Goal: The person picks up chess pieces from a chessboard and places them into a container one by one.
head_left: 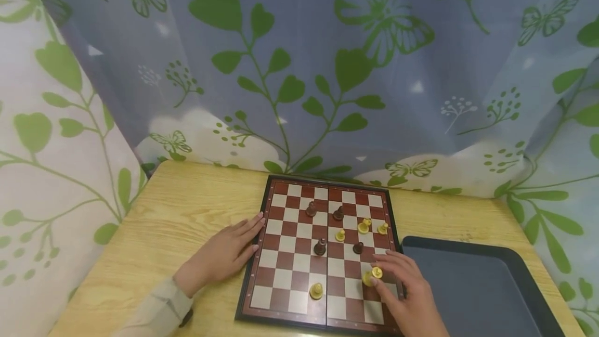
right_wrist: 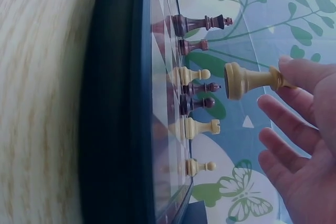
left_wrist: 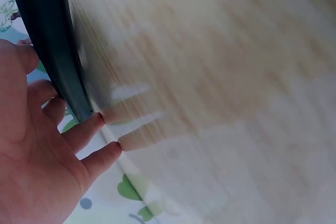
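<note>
My right hand [head_left: 408,287] pinches a pale yellow chess piece [right_wrist: 247,81] near its top between thumb and index finger. In the right wrist view its base is off the chessboard [head_left: 285,261], and the fingers partly cover its head. Other fingers of that hand are spread. My left hand [head_left: 223,251] touches the board's left edge with its fingers extended. Ahead of the held piece stand a dark pawn [head_left: 357,247], a pale rook [head_left: 364,227] and two pale pawns, one centrally [head_left: 340,235] and one near the right side [head_left: 382,229].
A dark king [head_left: 320,247], a dark rook [head_left: 311,209], another dark piece [head_left: 338,214] and a pale piece [head_left: 316,290] stand on the board. Right of it lies a dark tray [head_left: 477,280] on the wooden table [head_left: 196,196]. A patterned curtain [head_left: 299,66] hangs behind.
</note>
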`<state>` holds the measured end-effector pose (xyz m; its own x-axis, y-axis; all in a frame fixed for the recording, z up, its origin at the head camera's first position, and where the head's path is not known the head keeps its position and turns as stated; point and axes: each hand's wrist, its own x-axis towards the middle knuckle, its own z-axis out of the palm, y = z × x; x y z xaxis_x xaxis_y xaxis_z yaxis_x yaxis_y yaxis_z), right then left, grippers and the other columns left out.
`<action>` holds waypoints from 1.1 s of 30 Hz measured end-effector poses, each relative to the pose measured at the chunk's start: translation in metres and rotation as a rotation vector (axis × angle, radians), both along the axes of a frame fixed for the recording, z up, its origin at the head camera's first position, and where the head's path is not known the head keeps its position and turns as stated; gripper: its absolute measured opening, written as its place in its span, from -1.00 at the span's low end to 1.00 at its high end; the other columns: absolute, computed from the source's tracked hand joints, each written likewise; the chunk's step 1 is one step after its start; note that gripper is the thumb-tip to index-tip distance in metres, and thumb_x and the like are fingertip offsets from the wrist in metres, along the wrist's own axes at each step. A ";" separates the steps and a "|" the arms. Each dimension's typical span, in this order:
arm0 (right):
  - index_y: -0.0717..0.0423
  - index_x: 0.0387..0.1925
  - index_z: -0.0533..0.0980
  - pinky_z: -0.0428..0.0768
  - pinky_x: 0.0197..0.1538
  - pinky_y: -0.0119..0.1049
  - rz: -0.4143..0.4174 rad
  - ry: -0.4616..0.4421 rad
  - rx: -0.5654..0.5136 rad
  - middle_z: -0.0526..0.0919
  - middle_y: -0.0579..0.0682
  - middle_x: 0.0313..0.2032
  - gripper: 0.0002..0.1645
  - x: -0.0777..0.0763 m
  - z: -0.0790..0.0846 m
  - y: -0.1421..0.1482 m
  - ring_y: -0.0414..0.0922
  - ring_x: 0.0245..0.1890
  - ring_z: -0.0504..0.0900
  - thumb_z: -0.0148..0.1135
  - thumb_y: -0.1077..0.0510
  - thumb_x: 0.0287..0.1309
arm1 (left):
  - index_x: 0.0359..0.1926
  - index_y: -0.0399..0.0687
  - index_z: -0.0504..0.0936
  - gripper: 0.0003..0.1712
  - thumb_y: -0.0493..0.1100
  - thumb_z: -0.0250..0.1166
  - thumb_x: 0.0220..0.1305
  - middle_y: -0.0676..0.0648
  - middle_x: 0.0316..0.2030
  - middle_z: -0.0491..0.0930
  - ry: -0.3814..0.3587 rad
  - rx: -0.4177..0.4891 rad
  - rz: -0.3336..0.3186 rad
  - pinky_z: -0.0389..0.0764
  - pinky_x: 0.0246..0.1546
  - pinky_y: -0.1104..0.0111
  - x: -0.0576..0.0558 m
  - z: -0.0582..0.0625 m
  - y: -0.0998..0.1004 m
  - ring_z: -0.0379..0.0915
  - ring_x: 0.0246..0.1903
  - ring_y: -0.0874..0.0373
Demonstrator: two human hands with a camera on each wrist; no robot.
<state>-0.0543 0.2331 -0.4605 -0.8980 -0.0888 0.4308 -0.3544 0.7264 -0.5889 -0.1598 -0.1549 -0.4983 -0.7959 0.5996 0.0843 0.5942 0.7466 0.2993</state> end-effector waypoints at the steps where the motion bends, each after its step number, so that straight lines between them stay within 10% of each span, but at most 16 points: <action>1: 0.07 -0.10 0.70 0.21 0.24 -0.74 0.000 -0.002 -0.001 0.69 -0.08 0.06 -0.61 0.000 0.000 0.000 -0.16 0.23 0.45 0.54 0.35 -0.01 | 0.58 -0.08 0.15 -0.32 0.07 0.00 0.60 -0.05 0.58 0.06 0.000 0.000 0.001 0.33 0.41 -0.14 0.000 -0.001 0.000 0.23 0.44 -0.25; 33: 0.06 -0.04 0.70 0.42 0.15 -0.47 -0.159 -0.081 -0.111 0.69 -0.09 0.05 -0.67 0.015 0.005 0.017 -0.49 0.14 0.40 0.47 0.31 0.13 | 0.57 -0.12 0.16 -0.32 0.04 0.00 0.60 -0.09 0.58 0.08 0.043 0.005 -0.020 0.37 0.38 -0.16 0.000 -0.003 0.000 0.26 0.42 -0.27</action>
